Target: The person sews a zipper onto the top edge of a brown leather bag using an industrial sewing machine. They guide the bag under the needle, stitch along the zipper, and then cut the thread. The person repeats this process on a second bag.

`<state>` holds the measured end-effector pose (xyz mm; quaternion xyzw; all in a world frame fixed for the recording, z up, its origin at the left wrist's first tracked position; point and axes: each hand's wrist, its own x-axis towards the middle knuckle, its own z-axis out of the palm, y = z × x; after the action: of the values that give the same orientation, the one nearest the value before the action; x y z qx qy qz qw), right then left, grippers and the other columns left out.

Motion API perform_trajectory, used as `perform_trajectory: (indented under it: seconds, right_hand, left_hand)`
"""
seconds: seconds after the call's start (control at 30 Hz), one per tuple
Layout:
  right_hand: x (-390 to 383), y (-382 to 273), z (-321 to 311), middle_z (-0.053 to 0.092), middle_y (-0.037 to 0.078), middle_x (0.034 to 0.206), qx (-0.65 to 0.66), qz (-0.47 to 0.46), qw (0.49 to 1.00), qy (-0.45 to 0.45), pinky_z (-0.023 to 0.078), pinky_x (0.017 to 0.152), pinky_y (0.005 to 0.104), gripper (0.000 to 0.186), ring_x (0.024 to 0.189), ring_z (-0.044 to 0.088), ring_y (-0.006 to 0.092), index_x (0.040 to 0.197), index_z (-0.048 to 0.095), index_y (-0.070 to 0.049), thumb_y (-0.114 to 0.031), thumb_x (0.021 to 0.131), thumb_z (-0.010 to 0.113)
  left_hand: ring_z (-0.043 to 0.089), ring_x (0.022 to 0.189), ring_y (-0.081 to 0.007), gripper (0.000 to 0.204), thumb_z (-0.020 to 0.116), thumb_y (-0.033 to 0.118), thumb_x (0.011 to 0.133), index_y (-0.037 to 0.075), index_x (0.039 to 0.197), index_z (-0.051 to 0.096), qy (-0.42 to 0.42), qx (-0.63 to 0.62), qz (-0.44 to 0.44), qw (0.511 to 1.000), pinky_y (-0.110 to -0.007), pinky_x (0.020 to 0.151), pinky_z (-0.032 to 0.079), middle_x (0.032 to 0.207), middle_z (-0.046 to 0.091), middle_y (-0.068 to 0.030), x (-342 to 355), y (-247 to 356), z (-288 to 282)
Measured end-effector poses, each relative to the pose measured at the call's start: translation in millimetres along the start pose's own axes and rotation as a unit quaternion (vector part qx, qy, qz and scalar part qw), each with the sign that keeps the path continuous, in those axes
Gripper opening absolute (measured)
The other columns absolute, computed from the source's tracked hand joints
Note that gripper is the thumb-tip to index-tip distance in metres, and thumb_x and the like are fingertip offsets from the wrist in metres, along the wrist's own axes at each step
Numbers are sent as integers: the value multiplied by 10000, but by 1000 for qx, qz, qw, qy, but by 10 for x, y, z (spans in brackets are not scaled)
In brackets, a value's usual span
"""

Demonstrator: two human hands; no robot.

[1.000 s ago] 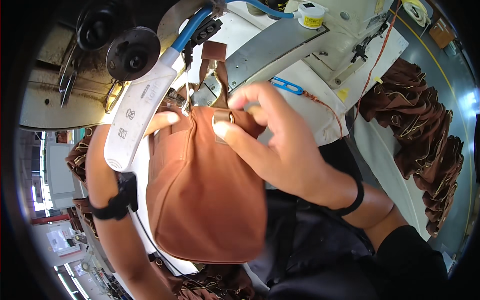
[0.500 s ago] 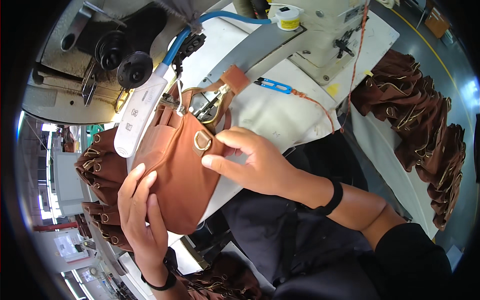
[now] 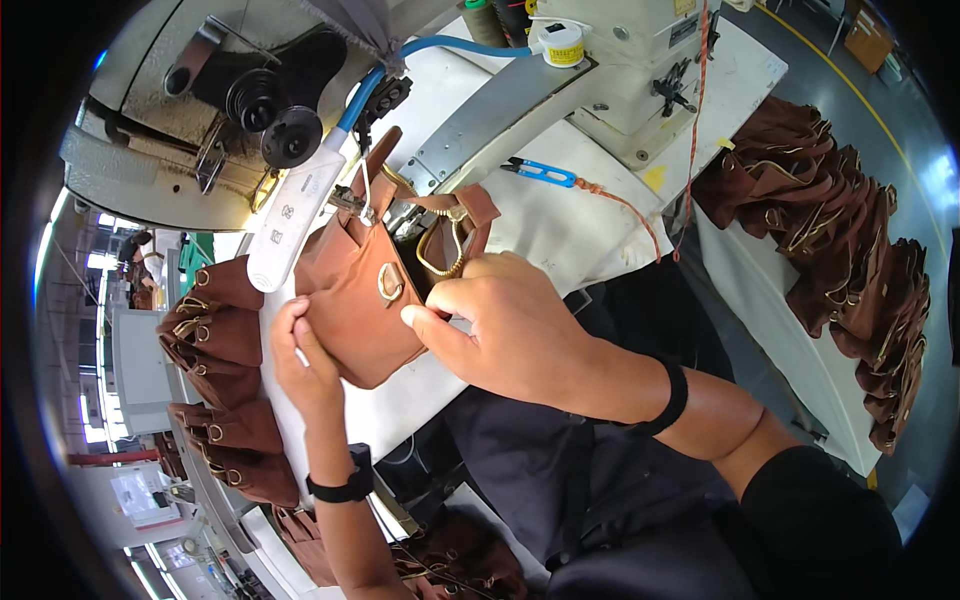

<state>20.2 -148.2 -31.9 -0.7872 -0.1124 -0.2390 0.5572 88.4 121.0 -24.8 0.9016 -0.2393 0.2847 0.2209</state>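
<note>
A brown leather bag point(image 3: 362, 335) lies under the sewing machine's head point(image 3: 150, 150), its upper edge at the presser foot point(image 3: 366, 212). On its side sits a gold D-ring point(image 3: 389, 283) on a leather tab. The gold-toothed zipper point(image 3: 458, 262) curves open at the bag's mouth. My right hand point(image 3: 505, 325) pinches the bag's right edge, thumb on the near side and the other fingers partly hidden behind it. At the left edge, my left hand point(image 3: 310, 365) has its fingers curled against the leather, gripping it.
A white LED lamp point(image 3: 292, 220) hangs close above the bag. Blue thread snips point(image 3: 543, 172) on an orange cord lie on the white table. More brown bags point(image 3: 225, 340) are stacked at left, and a long pile of brown pieces point(image 3: 820, 230) stands at right.
The bag has shifted up and turned, showing more of its zippered mouth. My left hand went from spread fingers on the leather to a curled hold at its edge. My right hand barely moved.
</note>
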Motion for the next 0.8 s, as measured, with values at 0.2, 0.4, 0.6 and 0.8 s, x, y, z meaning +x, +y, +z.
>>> perform_trajectory:
  seconds: [0.2,0.4,0.6,0.8]
  right_hand:
    - [-3,40,-52,573,124,630,-1,-3,1000,25,409,570,452,289,589,559,339,706,618,-35,-197,906,749]
    - [-26,48,-139,478,144,558,55,113,990,-64,373,513,415,378,513,448,305,710,580,0,-225,1006,652]
    - [-83,101,-108,526,168,550,29,104,989,-96,404,529,481,377,504,521,370,710,578,-24,-249,1008,630]
    - [420,83,-338,659,65,884,-133,-184,964,137,444,756,376,87,808,608,264,959,732,-69,-108,886,759]
  left_hand:
    - [656,1145,-345,237,557,27,1034,-2,1258,630,-56,37,-77,995,-416,1014,500,1248,678,-181,-379,254,260]
    - [459,1443,-379,584,736,262,934,36,1440,553,-43,48,64,996,-564,1229,241,1503,547,-180,-45,926,95]
    - [453,1456,-314,826,839,304,767,97,1508,536,-81,150,106,980,-572,1243,194,1537,543,-79,24,996,348]
    - [452,1448,-303,757,844,277,796,138,1485,563,-71,182,110,975,-542,1239,220,1546,536,-54,47,1016,350]
